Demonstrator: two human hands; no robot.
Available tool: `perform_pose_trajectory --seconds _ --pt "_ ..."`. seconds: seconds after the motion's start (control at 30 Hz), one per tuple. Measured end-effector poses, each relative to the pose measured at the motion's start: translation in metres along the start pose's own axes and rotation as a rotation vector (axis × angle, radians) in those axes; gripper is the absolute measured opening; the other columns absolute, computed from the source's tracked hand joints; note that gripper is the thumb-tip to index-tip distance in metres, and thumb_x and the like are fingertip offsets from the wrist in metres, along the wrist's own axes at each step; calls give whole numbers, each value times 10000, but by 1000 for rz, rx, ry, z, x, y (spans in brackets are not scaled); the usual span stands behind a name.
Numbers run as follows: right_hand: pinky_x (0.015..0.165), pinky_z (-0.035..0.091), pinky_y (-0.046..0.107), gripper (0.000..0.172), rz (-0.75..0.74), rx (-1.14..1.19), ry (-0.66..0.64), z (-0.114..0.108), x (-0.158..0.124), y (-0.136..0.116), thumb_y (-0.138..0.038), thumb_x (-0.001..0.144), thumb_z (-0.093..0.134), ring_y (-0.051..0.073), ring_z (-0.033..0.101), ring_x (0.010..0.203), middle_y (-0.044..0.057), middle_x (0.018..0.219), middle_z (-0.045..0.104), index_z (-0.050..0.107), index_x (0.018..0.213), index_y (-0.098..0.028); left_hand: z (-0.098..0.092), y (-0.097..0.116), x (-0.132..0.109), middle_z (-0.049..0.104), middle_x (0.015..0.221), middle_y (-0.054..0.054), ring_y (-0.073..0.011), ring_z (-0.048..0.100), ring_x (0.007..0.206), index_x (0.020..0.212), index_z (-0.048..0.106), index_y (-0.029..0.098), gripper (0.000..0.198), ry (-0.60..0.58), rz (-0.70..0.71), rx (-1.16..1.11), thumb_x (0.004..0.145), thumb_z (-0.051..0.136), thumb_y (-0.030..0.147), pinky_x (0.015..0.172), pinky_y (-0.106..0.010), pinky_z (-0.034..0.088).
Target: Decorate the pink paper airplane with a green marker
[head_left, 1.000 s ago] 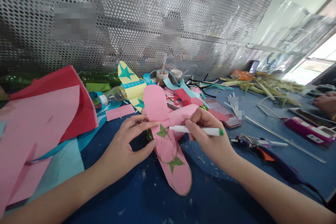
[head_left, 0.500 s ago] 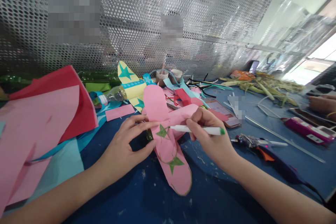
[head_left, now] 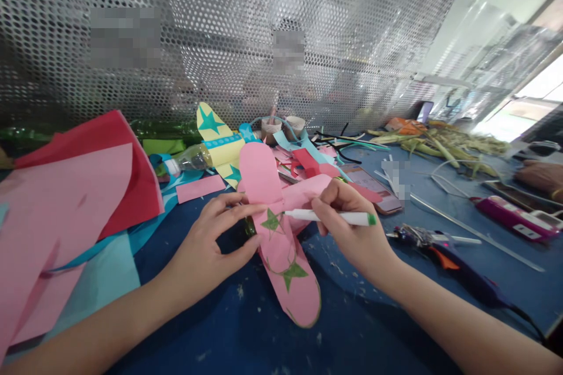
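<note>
A pink paper airplane (head_left: pixel 281 243), built around a green bottle, lies in front of me on the blue table. Green stars mark its body and its near wing. My left hand (head_left: pixel 220 234) grips the plane's left side, fingers on top and thumb near the bottle's end. Pinched in my right hand (head_left: pixel 352 217) is a green marker (head_left: pixel 328 216) with a white barrel, its tip at the plane's body beside the upper star. Behind the plane lies a yellow paper airplane (head_left: pixel 224 155) with teal stars, also made on a bottle.
Pink and red paper sheets (head_left: pixel 88 176) cover the left side. At right are a hot glue gun (head_left: pixel 448 258), glue sticks (head_left: pixel 475 225), a magenta power strip (head_left: pixel 519 218) and a phone (head_left: pixel 387 202). Paper scraps (head_left: pixel 314 161) and cups (head_left: pixel 295 124) stand before a perforated metal panel (head_left: pixel 220 29). Another person's hand (head_left: pixel 541 177) shows at far right.
My hands, the marker and the pink airplane stay almost in place. At the far right, the other person's hand has shifted slightly.
</note>
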State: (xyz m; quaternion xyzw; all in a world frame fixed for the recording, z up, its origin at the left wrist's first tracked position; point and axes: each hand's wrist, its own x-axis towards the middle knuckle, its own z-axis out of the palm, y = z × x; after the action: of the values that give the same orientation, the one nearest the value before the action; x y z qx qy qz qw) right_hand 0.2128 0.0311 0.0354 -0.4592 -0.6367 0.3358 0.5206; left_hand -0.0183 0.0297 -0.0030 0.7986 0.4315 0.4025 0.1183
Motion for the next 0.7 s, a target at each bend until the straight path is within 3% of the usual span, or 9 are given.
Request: perform_pose_trajectory --seconds 0.7 --pt "446 305 246 257 11 26 -23 0 0 -3 -240 783 589 93 386 428 -78 465 453 391 619 -248 0 1 2 603 1228 -43 -243 605 1148 1179 682 341 304 -20 -26 -12 886 602 330 1052 -439 491"
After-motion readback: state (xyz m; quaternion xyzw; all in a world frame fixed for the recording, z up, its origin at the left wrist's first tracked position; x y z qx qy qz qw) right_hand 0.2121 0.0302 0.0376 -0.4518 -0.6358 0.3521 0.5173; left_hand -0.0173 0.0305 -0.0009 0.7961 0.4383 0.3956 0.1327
